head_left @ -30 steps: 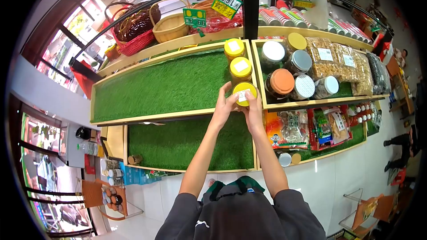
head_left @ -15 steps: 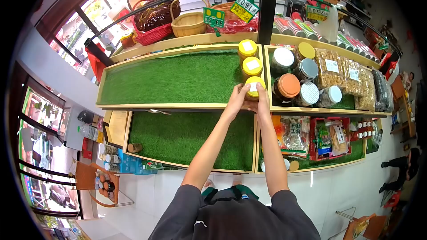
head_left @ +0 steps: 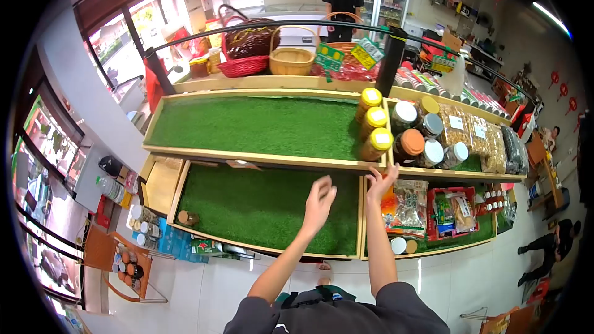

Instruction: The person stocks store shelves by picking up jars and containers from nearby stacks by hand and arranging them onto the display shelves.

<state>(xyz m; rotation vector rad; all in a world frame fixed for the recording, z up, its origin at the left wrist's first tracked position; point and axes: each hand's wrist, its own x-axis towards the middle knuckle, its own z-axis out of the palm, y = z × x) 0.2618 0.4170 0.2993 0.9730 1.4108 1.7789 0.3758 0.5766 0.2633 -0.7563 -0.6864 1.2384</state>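
Green turf (head_left: pixel 241 124) lined the upper tray (head_left: pixel 260 157) before you, with baskets on the ledge beyond it and a person in dark clothing (head_left: pixel 343 0) at the far side of the room. Three yellow-lidded jars (head_left: pixel 375 121) stood at that tray's right end, in a row from far to near beside the wooden divider (head_left: pixel 390 130). Your left hand (head_left: pixel 320 198) hung over the lower left tray (head_left: pixel 247 204), its fingers loosely bent and nothing visible in them. Your right hand (head_left: pixel 380 189) was spread and empty, just near of the upper tray's front edge, by an orange packet (head_left: pixel 389 203); you could not tell whether it touched the wood.

The nearest jar (head_left: pixel 378 144) seemed most at risk, being close to that edge: a lifted right wrist or fingertip might have nudged it into the jar behind. Soft turf could also have let a tall jar lean if its base sat unevenly.
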